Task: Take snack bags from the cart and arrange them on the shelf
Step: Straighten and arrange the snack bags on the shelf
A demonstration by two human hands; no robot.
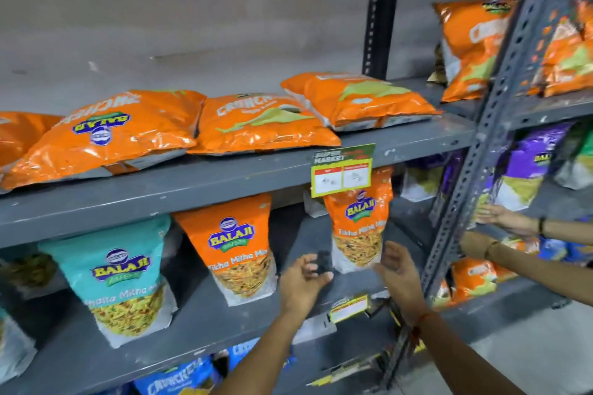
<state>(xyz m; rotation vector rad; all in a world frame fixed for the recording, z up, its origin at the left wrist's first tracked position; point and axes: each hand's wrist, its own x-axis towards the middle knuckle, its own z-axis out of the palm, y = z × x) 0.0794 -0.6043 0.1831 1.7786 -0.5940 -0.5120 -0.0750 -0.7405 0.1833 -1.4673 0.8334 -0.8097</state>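
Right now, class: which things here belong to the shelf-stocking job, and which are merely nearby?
Job: orange Tikha Mitha snack bag between both hands; left hand; right hand; grey metal shelf.
Nearby: green-and-yellow price tag; another person's hand; purple bags.

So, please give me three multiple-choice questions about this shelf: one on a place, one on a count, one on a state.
1. Where does the teal bag stand?
A) upper shelf
B) middle shelf, left of the orange Tikha Mitha bags
C) floor

2. How many Tikha Mitha bags show?
A) one
B) two
C) four

3. How is the right hand?
A) open and empty
B) shut on a bag
C) out of view

Answers:
1. B, it stands upright beside them.
2. B, a second one stands further right.
3. A, the palm shows, with nothing in it.
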